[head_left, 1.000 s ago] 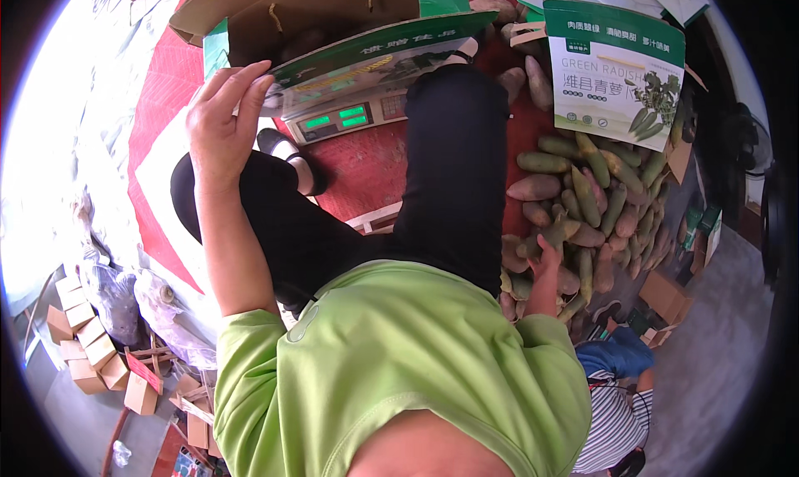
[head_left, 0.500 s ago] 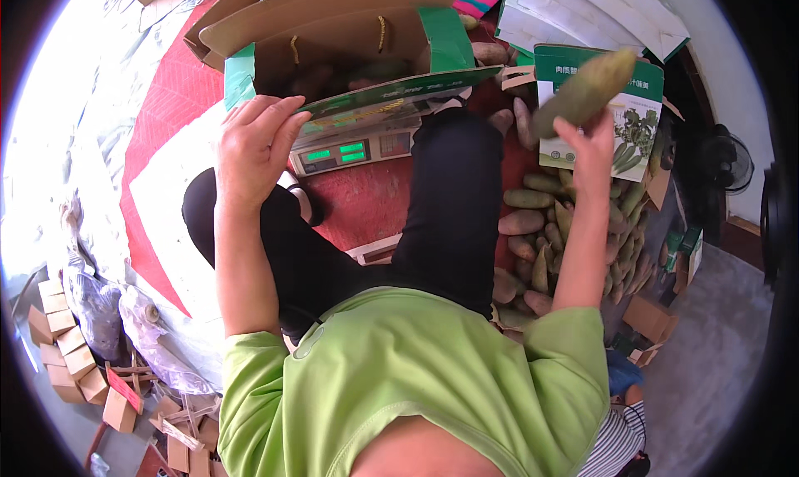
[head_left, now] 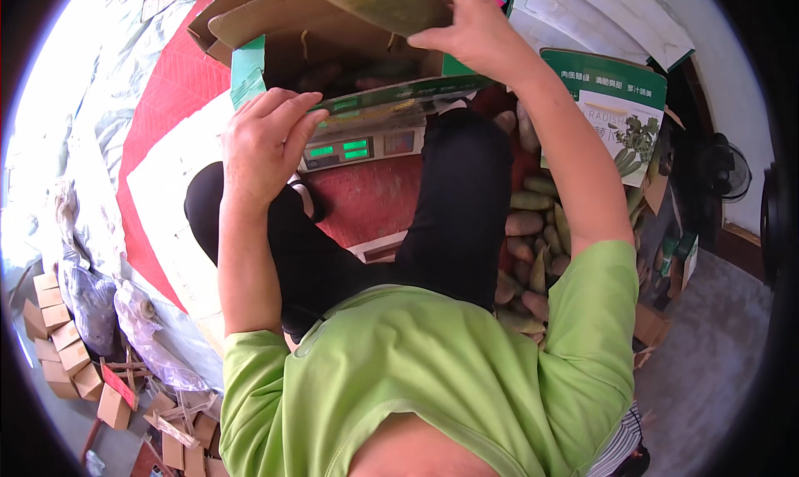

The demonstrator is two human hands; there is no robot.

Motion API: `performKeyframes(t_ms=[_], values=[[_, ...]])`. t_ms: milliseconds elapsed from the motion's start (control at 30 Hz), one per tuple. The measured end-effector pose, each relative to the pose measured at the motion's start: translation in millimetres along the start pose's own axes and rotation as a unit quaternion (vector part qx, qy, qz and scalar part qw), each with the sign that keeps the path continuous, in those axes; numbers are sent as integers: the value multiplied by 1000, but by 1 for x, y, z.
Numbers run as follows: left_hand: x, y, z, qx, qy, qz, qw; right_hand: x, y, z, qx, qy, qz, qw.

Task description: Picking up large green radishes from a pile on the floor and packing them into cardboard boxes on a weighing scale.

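A large green radish point(head_left: 383, 2) hangs over the open cardboard carton point(head_left: 283, 40), tilted, with my right hand point(head_left: 478, 36) closed round its right end. My left hand point(head_left: 270, 140) is closed on the near left edge of the carton, by its green corner. Inside the carton several radishes lie in shadow, and two yellow cord handles show on the far wall. Beneath the carton is a weighing scale point(head_left: 399, 144) with a lit green display. The radish's far end is cut off by the top of the picture.
Several radishes lie in a pile point(head_left: 533, 244) to the right of my knee, partly hidden by my right arm. A green and white printed carton point(head_left: 641, 86) stands behind it. White sheets lie at the top right, small brown boxes point(head_left: 71, 348) at the lower left, and a fan point(head_left: 726, 165) at the right.
My right hand has carried the radish leftward and away from me, from beside the printed carton to above the open one. The left hand stays on the carton's edge.
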State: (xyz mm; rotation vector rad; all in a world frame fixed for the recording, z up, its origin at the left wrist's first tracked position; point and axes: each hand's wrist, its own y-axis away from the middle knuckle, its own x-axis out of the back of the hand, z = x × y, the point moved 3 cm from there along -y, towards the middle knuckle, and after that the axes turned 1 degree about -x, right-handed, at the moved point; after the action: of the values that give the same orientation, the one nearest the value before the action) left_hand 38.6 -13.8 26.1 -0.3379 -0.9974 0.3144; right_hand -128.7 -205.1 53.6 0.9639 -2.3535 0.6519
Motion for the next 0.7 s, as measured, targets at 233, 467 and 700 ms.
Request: performKeyframes(t_ms=[233,467,700], values=[[-3,-1,-2,13,22,17,1000,-48,-11,58,-28,231,-182,955],[-2,1,-3,14,-8,21,1000,25,30,53,-110,3,20,994],[1,2,-5,23,-31,61,997,54,180,145,-298,-51,231,925]])
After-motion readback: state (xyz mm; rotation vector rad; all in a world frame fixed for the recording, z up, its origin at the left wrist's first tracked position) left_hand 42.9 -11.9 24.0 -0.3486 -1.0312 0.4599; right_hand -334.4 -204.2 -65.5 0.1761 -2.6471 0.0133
